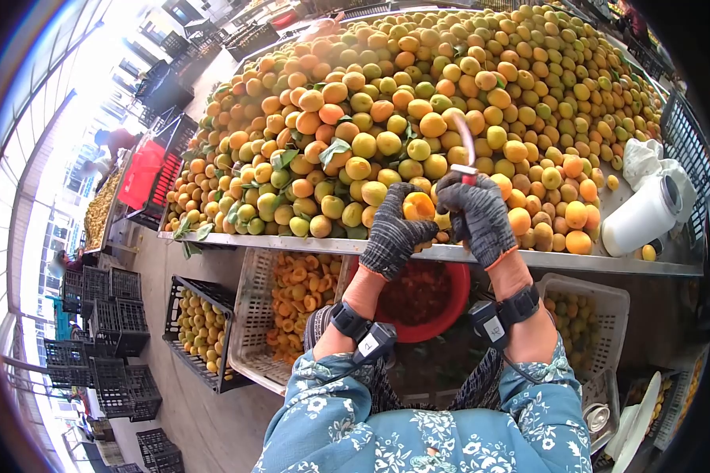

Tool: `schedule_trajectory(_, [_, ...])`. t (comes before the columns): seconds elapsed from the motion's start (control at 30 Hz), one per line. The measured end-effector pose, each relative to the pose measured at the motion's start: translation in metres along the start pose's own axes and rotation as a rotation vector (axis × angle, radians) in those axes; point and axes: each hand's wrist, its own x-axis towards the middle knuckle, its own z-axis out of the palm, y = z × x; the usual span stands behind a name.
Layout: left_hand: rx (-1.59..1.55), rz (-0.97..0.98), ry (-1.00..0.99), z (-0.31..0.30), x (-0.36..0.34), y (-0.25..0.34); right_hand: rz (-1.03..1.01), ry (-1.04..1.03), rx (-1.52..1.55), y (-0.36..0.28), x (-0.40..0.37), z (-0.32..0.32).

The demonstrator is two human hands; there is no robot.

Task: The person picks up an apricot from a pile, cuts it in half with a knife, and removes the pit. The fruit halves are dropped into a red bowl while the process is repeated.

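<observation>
My left hand (394,235), in a dark grey knit glove, has its fingers closed round an apricot (418,207) whose bright orange cut flesh faces up. Just right of it, my right hand (483,217), gloved alike, grips a curved knife (468,146) by its red handle, the thin blade pointing up and away. Both hands are over the near metal edge of a table (521,258) heaped with whole apricots (363,144). Whether my right fingers also touch a fruit is hidden.
Below the edge stand a white crate (248,315) of apricot halves, a red basin (457,296) with dark contents, and a black crate (183,288) of whole fruit. A white container (643,217) lies at the table's right. Black crates (118,319) are stacked at left.
</observation>
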Motion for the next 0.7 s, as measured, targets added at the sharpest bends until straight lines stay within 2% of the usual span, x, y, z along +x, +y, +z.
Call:
schedule_trajectory(0.07, [0.322, 0.402, 0.135, 0.000, 0.012, -0.019, 0.019, 0.040, -0.024, 0.010, 0.001, 0.005])
schedule_trajectory(0.13, [0.444, 0.414, 0.169, -0.001, 0.017, -0.033, -0.013, 0.107, -0.374, 0.015, 0.000, 0.013])
schedule_trajectory(0.17, [0.567, 0.424, 0.202, 0.001, 0.017, -0.033, -0.140, 0.063, -0.517, 0.019, 0.005, 0.012])
schedule_trajectory(0.2, [0.567, 0.426, 0.205, 0.003, 0.017, -0.033, -0.142, 0.060, -0.517, 0.020, 0.005, 0.010])
schedule_trajectory(0.3, [0.737, 0.346, 0.280, 0.009, 0.009, -0.026, -0.146, 0.018, -0.787, 0.022, 0.008, 0.005])
schedule_trajectory(0.47, [0.781, 0.308, 0.312, 0.011, 0.005, -0.024, -0.053, 0.097, -0.835, 0.016, 0.004, 0.015])
schedule_trajectory(0.53, [0.770, 0.321, 0.285, 0.007, 0.011, -0.036, -0.165, 0.072, -1.073, 0.022, 0.006, 0.012])
schedule_trajectory(0.57, [0.690, 0.272, 0.267, 0.005, 0.006, -0.028, -0.177, 0.112, -0.876, 0.027, 0.007, 0.012])
schedule_trajectory(0.6, [0.691, 0.272, 0.272, 0.000, 0.005, -0.026, -0.178, 0.107, -0.875, 0.028, 0.006, 0.011])
schedule_trajectory(0.67, [0.489, 0.360, 0.191, -0.014, 0.001, -0.021, 0.048, 0.064, -0.445, 0.027, 0.004, 0.013])
schedule_trajectory(0.7, [0.374, 0.307, 0.175, -0.026, -0.006, -0.015, 0.156, 0.039, -0.368, 0.015, -0.001, 0.017])
